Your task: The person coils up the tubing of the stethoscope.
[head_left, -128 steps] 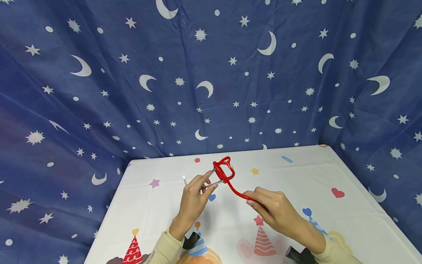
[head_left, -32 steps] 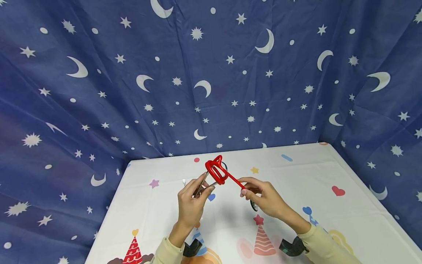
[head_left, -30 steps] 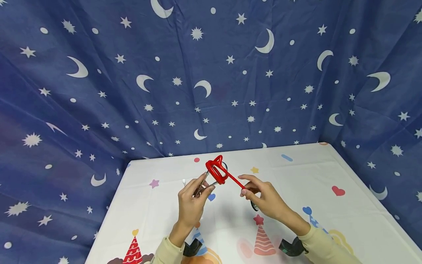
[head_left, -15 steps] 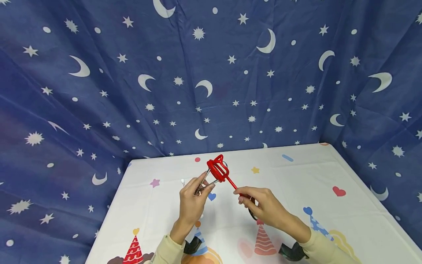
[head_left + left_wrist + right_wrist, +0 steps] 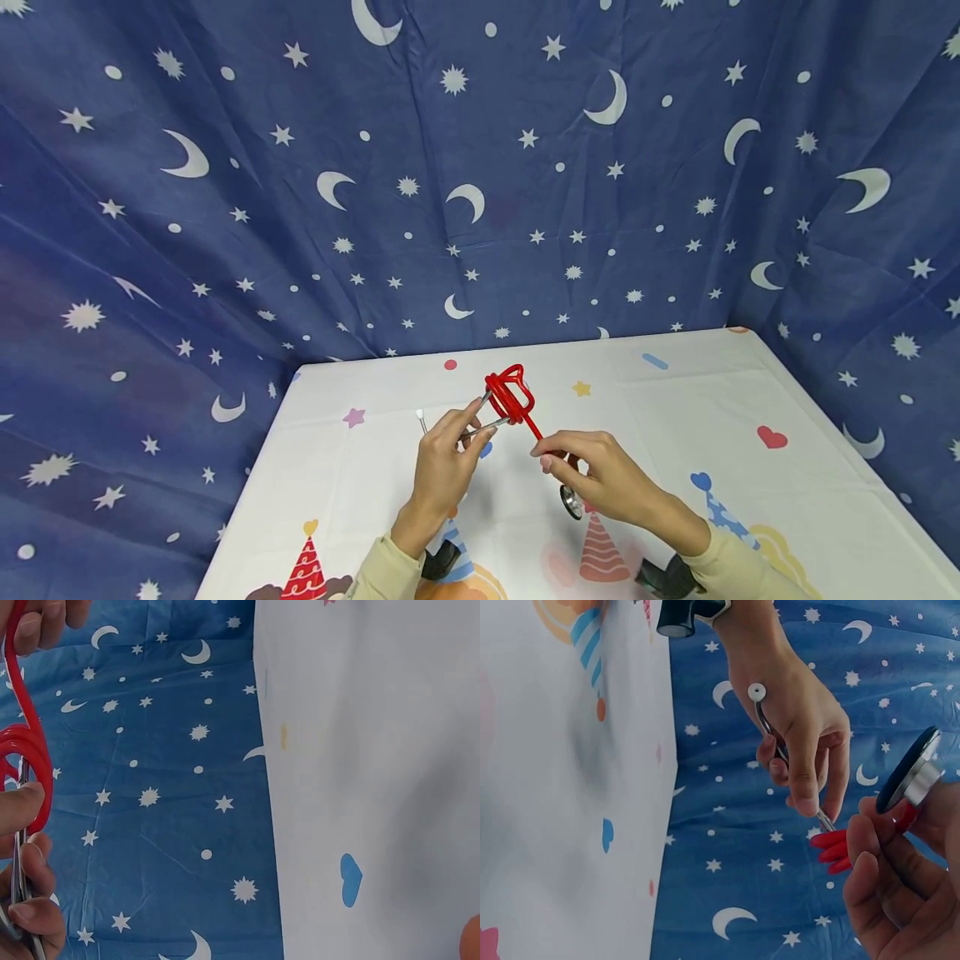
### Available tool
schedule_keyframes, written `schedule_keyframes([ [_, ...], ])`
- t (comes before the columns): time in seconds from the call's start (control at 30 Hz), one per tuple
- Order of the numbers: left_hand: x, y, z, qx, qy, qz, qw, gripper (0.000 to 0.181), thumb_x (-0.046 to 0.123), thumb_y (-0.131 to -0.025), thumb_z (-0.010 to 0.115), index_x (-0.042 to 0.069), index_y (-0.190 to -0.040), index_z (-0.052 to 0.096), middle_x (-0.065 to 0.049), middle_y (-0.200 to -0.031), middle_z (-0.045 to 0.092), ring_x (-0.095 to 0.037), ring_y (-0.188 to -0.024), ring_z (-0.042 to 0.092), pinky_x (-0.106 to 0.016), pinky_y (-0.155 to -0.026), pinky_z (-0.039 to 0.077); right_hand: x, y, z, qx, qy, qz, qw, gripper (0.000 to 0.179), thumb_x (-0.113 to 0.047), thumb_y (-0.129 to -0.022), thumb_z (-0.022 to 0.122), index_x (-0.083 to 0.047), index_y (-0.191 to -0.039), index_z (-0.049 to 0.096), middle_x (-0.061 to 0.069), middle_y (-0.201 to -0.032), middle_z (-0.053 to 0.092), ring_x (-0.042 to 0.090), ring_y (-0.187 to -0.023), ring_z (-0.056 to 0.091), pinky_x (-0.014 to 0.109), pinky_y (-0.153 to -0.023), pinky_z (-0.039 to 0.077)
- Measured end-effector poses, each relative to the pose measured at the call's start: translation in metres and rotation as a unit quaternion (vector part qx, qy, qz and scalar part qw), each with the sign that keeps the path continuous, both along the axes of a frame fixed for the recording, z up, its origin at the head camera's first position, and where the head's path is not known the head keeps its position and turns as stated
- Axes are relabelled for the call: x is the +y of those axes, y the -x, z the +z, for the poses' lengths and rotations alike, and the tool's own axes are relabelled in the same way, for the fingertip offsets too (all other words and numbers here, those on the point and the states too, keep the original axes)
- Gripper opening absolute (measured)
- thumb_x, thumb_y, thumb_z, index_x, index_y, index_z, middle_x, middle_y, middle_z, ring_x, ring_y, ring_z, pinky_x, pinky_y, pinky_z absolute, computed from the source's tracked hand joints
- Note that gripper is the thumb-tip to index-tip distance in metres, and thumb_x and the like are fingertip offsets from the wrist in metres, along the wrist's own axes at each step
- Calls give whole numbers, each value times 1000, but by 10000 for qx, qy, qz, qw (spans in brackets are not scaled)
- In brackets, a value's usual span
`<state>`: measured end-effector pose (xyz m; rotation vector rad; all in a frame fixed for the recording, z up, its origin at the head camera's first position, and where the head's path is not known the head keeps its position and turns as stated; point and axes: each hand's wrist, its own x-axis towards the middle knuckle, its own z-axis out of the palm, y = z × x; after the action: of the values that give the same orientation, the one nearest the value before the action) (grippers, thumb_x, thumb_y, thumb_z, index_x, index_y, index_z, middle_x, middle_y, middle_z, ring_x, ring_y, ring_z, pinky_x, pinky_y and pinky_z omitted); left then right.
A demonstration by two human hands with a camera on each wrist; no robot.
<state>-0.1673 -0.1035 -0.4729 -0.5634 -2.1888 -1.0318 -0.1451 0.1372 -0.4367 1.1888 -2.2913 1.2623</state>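
A stethoscope with red tubing is held up over the table between both hands. Its tubing is wound in several turns around the metal ear tubes. My left hand grips those ear tubes below the coil; one white ear tip sticks out past that hand. With thumb and fingers, my right hand pinches the tubing's free end, which runs taut from the coil. Below the right hand hangs the round chest piece, seen closer beside the fingers in the right wrist view. The other ear tip is hidden.
A white tablecloth printed with party hats, hearts and stars covers the table. A dark blue curtain with moons and stars hangs behind and at both sides. Black camera mounts sit on the wrists.
Compared with several seconds ago, more tubing is wrapped on the ear tubes and the free end is shorter. Lately the right hand has moved slightly down and the chest piece has swung into view.
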Motion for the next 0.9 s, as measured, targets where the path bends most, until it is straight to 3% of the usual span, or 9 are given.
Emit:
schedule_keyframes([
  [0.13,1,-1,-1,2,123,52,9999,43,15,-83,79,7,-123,68,0,-85,67,-2,-61,51,-7,-51,38,1,-1,0,-238,-71,12,9997,22,-5,-96,59,-20,-108,69,-12,-85,67,-3,-71,56,16,-62,50],
  [0.27,2,-2,-2,-92,127,32,9999,43,16,-84,78,8,-124,67,1,-85,67,-6,-61,53,-8,-51,38,2,-2,1,-451,-148,199,9987,30,-2,-98,53,-19,-118,67,-13,-93,67,-1,-77,59,19,-68,52],
  [0.43,3,-3,-3,-131,145,-26,9998,43,18,-84,78,9,-125,67,3,-86,66,-6,-61,54,-9,-50,38,4,-1,0,-241,-206,384,9988,33,-3,-96,57,-14,-127,64,-3,-101,71,1,-78,61,18,-67,53],
  [0.57,3,-3,-2,-124,188,-39,9997,44,17,-84,78,9,-125,67,3,-86,66,-7,-62,54,-9,-51,38,3,0,-2,-6,-93,267,9996,28,-6,-94,64,-12,-121,66,-1,-100,72,-1,-75,59,16,-63,51],
  [0.67,4,-3,0,27,214,-33,9998,44,17,-83,79,9,-125,67,2,-85,67,-6,-61,53,-8,-50,36,1,-1,-4,-76,89,92,9999,23,-6,-91,67,-15,-113,68,-4,-96,73,0,-76,60,17,-63,51],
  [0.77,5,-3,2,245,237,-26,9994,43,17,-83,79,9,-123,68,0,-85,68,-5,-60,52,-7,-50,34,-1,0,-8,-128,334,-30,9994,17,-7,-91,67,-16,-106,67,-7,-87,71,2,-72,61,19,-58,49],
  [0.9,7,-3,4,444,266,-15,9987,43,18,-82,80,8,-122,69,-1,-84,69,-4,-60,52,-6,-50,33,-3,-1,-12,-266,535,-121,9981,6,-10,-95,63,-16,-96,64,-9,-72,64,-3,-58,51,14,-49,41],
])
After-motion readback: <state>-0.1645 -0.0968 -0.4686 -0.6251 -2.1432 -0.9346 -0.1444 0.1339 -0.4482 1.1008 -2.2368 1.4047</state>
